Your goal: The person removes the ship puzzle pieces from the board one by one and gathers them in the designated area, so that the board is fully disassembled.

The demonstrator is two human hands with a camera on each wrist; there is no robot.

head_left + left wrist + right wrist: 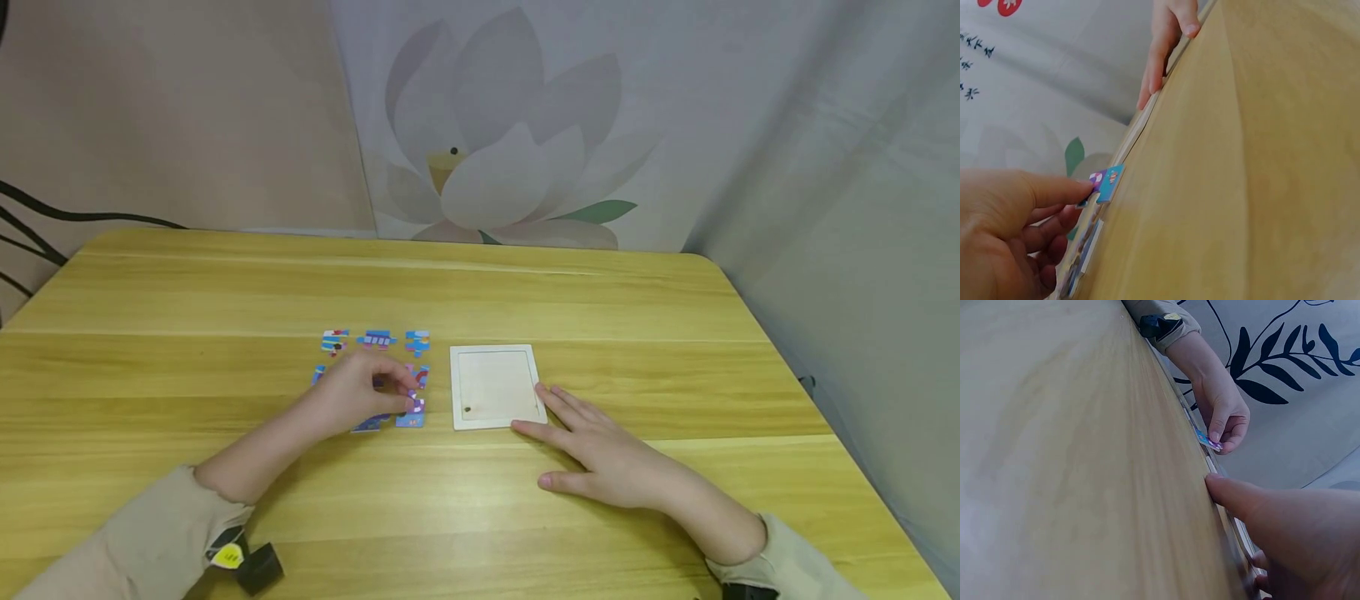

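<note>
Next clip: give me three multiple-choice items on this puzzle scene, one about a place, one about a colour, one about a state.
1. Where does the white frame tray lie relative to the loose puzzle pieces?
A. on their right
B. on their left
C. on top of them

2. What colour is the table?
A. black
B. yellowish wood
C. red

3. What is the left hand doing?
A. lying flat and idle
B. raised off the table
C. pinching a puzzle piece

Answers: 1 A, the head view shows the tray to the right of the pieces. 2 B, a light wood grain shows in all views. 3 C, the left wrist view shows thumb and fingers on a blue-purple piece, while the right hand rests flat at the tray.
</note>
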